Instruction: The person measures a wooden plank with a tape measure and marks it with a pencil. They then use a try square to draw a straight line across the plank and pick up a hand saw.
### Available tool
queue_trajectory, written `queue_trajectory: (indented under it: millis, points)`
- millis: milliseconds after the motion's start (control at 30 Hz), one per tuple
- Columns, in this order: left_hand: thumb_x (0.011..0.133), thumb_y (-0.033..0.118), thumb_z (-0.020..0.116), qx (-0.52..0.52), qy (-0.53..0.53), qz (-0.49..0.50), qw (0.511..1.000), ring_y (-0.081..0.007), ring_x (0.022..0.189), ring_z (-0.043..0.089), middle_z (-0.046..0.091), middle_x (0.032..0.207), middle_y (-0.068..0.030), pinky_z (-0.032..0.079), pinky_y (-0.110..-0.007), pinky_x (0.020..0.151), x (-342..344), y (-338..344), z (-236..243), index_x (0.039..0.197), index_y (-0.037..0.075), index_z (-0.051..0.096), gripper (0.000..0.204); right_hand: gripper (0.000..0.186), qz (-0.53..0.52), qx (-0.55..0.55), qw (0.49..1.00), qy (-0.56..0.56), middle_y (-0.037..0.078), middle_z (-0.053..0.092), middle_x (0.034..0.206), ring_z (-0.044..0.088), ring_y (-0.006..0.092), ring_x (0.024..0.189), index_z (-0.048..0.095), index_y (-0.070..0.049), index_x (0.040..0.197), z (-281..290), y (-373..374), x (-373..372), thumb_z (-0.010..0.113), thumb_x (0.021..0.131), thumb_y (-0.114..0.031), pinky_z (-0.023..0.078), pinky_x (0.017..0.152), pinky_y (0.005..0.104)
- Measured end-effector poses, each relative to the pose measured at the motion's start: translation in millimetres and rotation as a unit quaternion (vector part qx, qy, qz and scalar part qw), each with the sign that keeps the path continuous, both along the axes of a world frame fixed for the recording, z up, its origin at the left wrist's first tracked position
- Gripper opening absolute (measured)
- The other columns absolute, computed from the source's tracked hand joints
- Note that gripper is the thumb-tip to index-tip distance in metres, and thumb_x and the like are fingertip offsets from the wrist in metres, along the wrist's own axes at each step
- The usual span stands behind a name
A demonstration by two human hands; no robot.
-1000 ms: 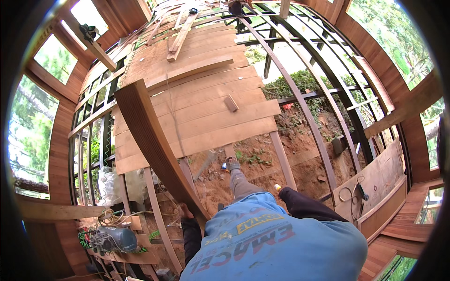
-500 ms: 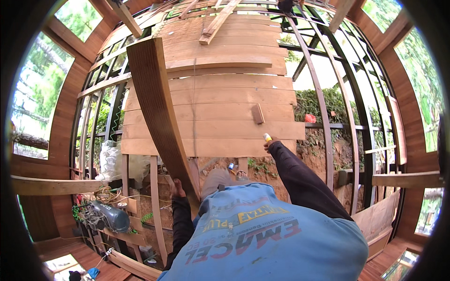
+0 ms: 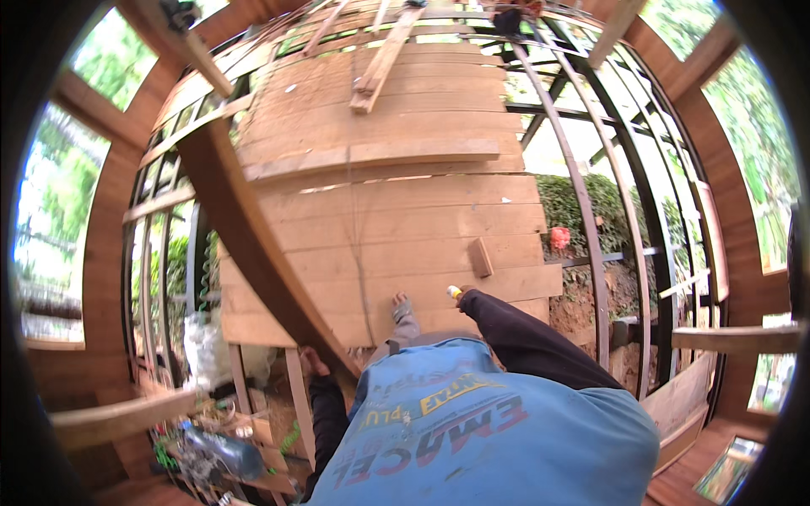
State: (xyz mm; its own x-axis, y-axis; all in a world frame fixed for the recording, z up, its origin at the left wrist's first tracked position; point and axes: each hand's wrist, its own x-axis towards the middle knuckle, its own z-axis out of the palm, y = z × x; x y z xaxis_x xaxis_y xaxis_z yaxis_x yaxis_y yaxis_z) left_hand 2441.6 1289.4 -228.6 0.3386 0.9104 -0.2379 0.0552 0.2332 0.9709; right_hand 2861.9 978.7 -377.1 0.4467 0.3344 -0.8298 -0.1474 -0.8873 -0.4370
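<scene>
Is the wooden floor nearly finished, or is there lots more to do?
About half looks done: many floor planks already cover the metal frame. In hand: the left hand grips a long curved beam, and the right hand holds something small and yellow. Left: the frame's right side is open over soil.

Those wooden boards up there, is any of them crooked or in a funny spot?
Yes. One loose plank lies slanted across the boards near the top, and a small wood block sits alone near the right hand.

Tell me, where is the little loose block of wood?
In the head view, the small wooden block lies on the plank floor, right of centre near its right edge, just above the person's right hand.
</scene>
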Motion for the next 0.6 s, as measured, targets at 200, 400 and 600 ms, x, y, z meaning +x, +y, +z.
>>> queue_trajectory:
  millis: [200, 400, 600]
  points:
    - [0.091, 0.074, 0.051, 0.095, 0.028, 0.084, 0.992, -0.0187, 0.108, 0.051, 0.054, 0.118, -0.0093, 0.044, -0.036, 0.094, 89.2, 73.4, 73.0, 0.124, -0.004, 0.053, 0.085, 0.036, -0.089, 0.001, 0.996, -0.012, 0.017, 0.073, 0.094, 0.072, 0.0302, 0.090, 0.069, -0.009, 0.117, 51.0, 95.4, 47.3, 0.072, 0.084, -0.024, 0.056, 0.075, 0.0410]
    - [0.094, 0.073, 0.047, 0.176, 0.083, 0.038, 0.980, -0.0160, 0.086, 0.043, 0.045, 0.090, -0.0014, 0.040, -0.034, 0.075, 188.7, 137.9, 90.7, 0.093, 0.005, 0.049, 0.068, 0.041, -0.143, 0.073, 0.986, 0.038, 0.015, 0.073, 0.087, 0.069, 0.0233, 0.061, 0.065, -0.004, 0.121, 36.2, 131.4, 98.8, 0.076, 0.082, -0.008, 0.055, 0.052, 0.0370]
    - [0.093, 0.076, 0.044, 0.126, 0.064, -0.078, 0.987, -0.0104, 0.070, 0.028, 0.028, 0.075, 0.0053, 0.023, -0.034, 0.059, 316.8, 190.3, 78.9, 0.074, 0.013, 0.035, 0.066, 0.037, -0.203, -0.172, 0.964, 0.019, 0.015, 0.073, 0.089, 0.070, 0.0228, 0.062, 0.069, -0.007, 0.116, -27.8, 83.5, 183.6, 0.079, 0.081, -0.012, 0.056, 0.054, 0.0377]
